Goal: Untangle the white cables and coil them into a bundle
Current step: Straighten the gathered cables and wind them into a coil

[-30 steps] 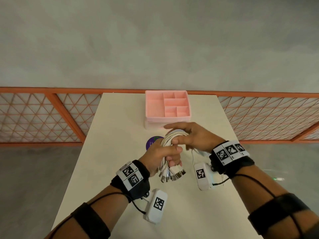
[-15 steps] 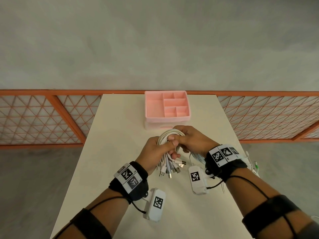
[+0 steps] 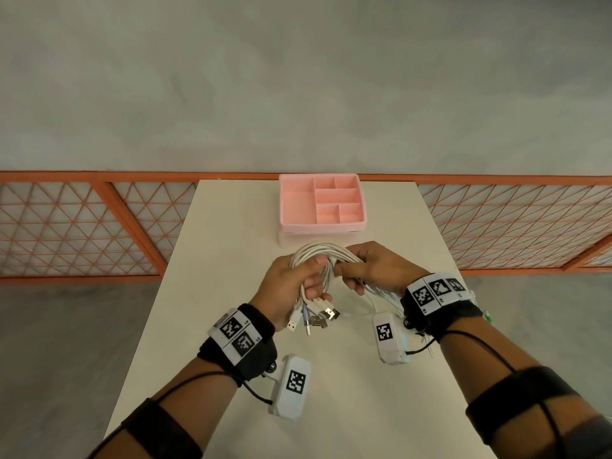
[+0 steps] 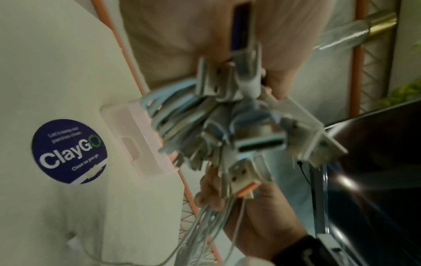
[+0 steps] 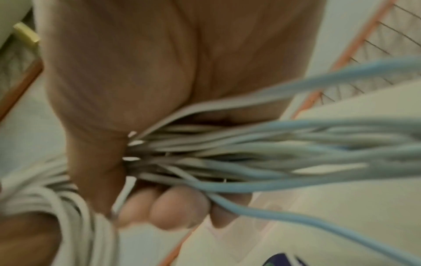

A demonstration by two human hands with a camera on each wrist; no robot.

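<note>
A bundle of white cables point(image 3: 323, 256) arches between both hands above the middle of the cream table point(image 3: 231, 253). My left hand point(image 3: 298, 284) grips one side of the bundle, and several USB plugs point(image 3: 318, 318) hang below its fist. My right hand point(image 3: 367, 270) grips the other side, and loose strands point(image 3: 381, 294) trail down toward its wrist. The left wrist view shows the plug ends point(image 4: 246, 129) fanned out close to the camera. In the right wrist view the right hand's fingers point(image 5: 173, 212) curl round the cable strands point(image 5: 250, 154).
A pink compartment tray point(image 3: 322, 203) stands at the table's far edge, just beyond the hands. A round blue sticker point(image 4: 68, 153) lies on the table below the bundle. An orange mesh railing point(image 3: 82, 223) runs behind the table, and grey floor lies on both sides.
The hands have drawn slightly apart, spreading the cable loop into a wider arch. The right hand shifted right along the cables, and the hanging plugs swung lower under the left fist.
</note>
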